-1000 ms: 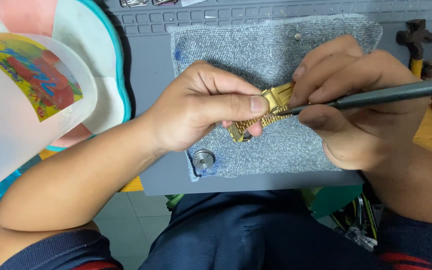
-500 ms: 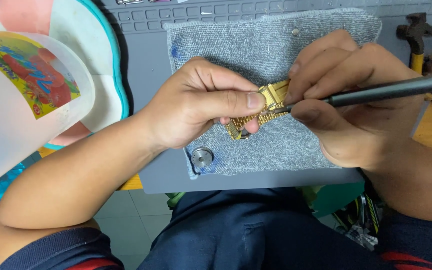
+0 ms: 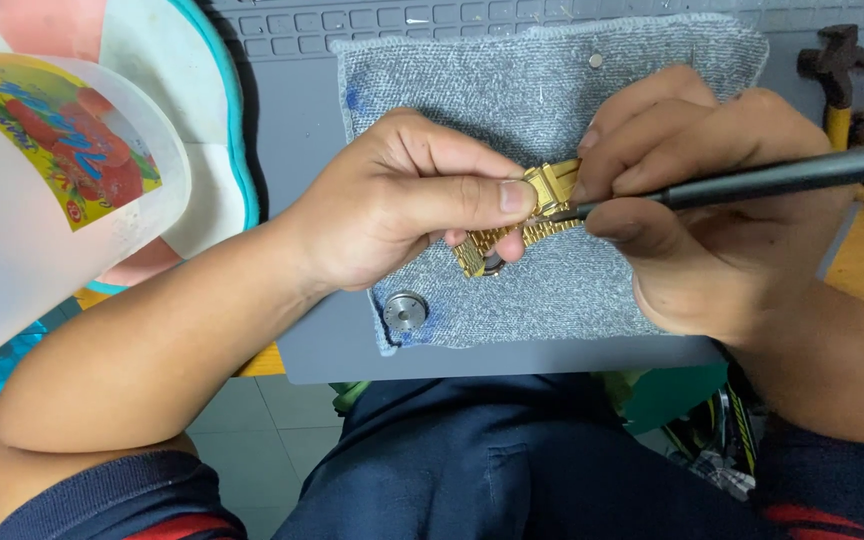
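Observation:
My left hand (image 3: 407, 205) pinches a gold metal watch band (image 3: 527, 215) between thumb and fingers, just above a grey cloth (image 3: 552, 110). My right hand (image 3: 712, 190) holds a thin black tool (image 3: 782, 178) like a pen, its tip touching the band's clasp beside my left thumb. The rest of the band hangs below my left fingers; part of it is hidden by them.
A small round silver metal part (image 3: 405, 310) lies on the cloth's near left corner, a tiny silver piece (image 3: 596, 60) near its far edge. The cloth rests on a grey mat (image 3: 292, 130). A translucent plastic tub (image 3: 42, 170) stands left, a small hammer (image 3: 837, 70) far right.
Both hands stay nearly in place; the tool's tip has shifted slightly along the clasp and the view has moved a little.

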